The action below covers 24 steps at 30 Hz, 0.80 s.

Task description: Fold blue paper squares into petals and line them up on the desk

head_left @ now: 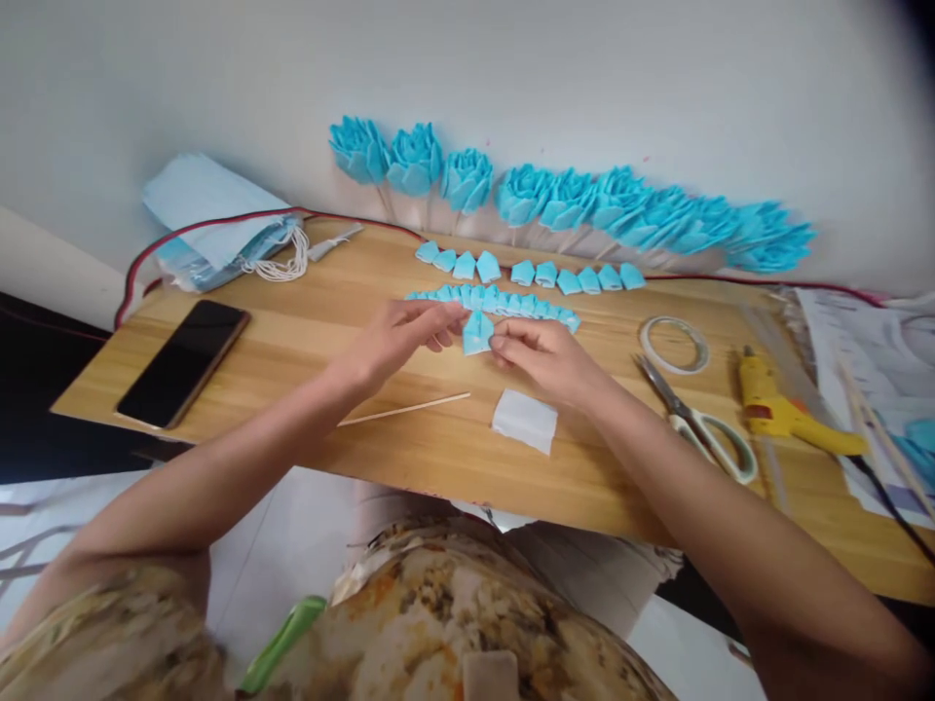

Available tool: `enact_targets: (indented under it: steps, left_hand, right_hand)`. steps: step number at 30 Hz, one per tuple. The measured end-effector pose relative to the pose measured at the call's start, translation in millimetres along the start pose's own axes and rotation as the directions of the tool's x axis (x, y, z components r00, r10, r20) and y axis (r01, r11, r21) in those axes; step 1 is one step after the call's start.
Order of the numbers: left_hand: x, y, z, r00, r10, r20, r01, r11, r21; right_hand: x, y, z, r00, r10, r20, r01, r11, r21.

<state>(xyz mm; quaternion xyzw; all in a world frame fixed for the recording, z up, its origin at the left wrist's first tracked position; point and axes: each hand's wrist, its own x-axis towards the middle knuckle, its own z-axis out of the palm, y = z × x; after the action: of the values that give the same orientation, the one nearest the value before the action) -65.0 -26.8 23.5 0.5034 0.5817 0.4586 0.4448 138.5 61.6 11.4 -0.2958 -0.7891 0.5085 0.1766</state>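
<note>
A light blue folded fabric petal [477,333] is held up over the middle of the table. My right hand [537,352] pinches its right edge between thumb and fingers. At the petal's upper left, my left hand [424,326] has its fingers closed against it; their exact grip is partly hidden. Just behind both hands runs a tight row of folded blue petals [504,300], with a looser row of petals [546,274] farther back. A thin wooden stick [405,409] and a white square sheet [525,421] lie on the table in front of my hands.
Blue fabric flowers [467,180] on sticks lean along the wall. On the left are a phone [184,363] and a pack of blue masks [219,219]. Scissors [693,419], a tape roll [673,345] and a yellow glue gun [774,404] lie right, beside my right forearm.
</note>
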Motion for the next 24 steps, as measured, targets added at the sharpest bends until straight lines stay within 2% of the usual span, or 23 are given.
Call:
enact_targets:
  steps: [3, 5, 9, 13, 18, 21, 24]
  left_hand:
    - [11.2, 2.1, 4.4, 0.995, -0.081, -0.059, 0.082, 0.997, 0.008]
    - [16.3, 3.2, 0.4, 0.985, -0.118, -0.125, 0.116, 0.993, -0.022]
    - [24.0, 0.0, -29.3, 0.948, -0.073, -0.309, 0.035, 0.991, -0.127]
    - [26.2, -8.3, -63.6, 0.898, -0.026, -0.439, -0.004, 0.998, -0.067]
    - [26.0, -15.8, -76.7, 0.87, -0.037, -0.492, 0.041, 0.999, -0.001]
    - [26.6, -20.3, -78.3, 0.871, -0.053, -0.488, 0.072, 0.997, 0.02]
    - [29.0, -25.4, -80.2, 0.877, -0.085, -0.473, 0.124, 0.991, 0.052]
  right_hand:
    - [5.6, -4.4, 7.8, 0.999, -0.032, -0.009, 0.031, 0.997, -0.074]
    - [9.3, -8.3, 8.4, 0.999, -0.048, -0.005, 0.048, 0.995, -0.093]
    - [23.7, -11.3, -3.2, 0.995, -0.095, -0.015, 0.092, 0.989, -0.115]
    - [53.1, -3.5, -13.9, 0.975, -0.206, -0.08, 0.174, 0.94, -0.292]
    - [103.4, 2.4, -1.5, 0.952, -0.289, 0.096, 0.296, 0.804, -0.516]
    - [131.9, 1.4, 12.3, 0.933, -0.259, 0.251, 0.359, 0.737, -0.573]
    - [153.3, 2.4, 23.0, 0.897, -0.204, 0.392, 0.412, 0.709, -0.573]
